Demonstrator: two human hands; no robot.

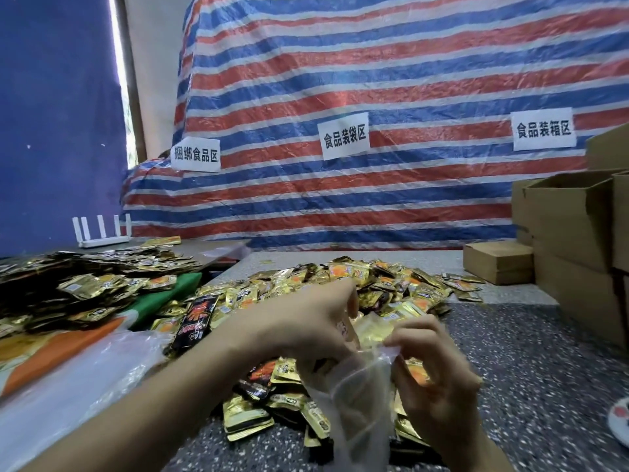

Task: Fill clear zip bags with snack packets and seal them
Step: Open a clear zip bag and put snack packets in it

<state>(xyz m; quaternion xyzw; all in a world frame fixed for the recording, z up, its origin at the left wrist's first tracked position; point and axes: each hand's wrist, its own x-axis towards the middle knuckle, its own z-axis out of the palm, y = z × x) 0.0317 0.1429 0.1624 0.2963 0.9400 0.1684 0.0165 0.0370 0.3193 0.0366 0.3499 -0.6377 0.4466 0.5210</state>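
**Q:** What is closest to the camera?

**A:** Two bare forearms reach in from the bottom edge. Between them hangs a clear zip bag, mouth upward. The right hand pinches the right lip of the mouth between thumb and curled fingers. The left hand is curled at the opposite lip and seems to grip it. Blur hides whether it also holds a packet.

**Q:** Is anything in the bag?

**A:** It looks nearly empty; the packets lying under it show through its sides.

**Q:** Where are the snacks?

**A:** Just beyond the hands and partly beneath them, a wide heap of gold and black snack packets is spread over a grey speckled counter. To the left lie a loose pile of clear plastic bags and, further back, a second heap of packets.

**Q:** And further off?

**A:** There is a white router at far left and stacked cardboard boxes at right. Behind everything hangs a red, white and blue striped tarp with three paper signs on it.

**Q:** How far along is the job?

**A:** This bag looks to be at the opening step: filling and sealing remain. No filled, sealed bag is in view, and the heap is large, so most of the work appears to lie ahead.
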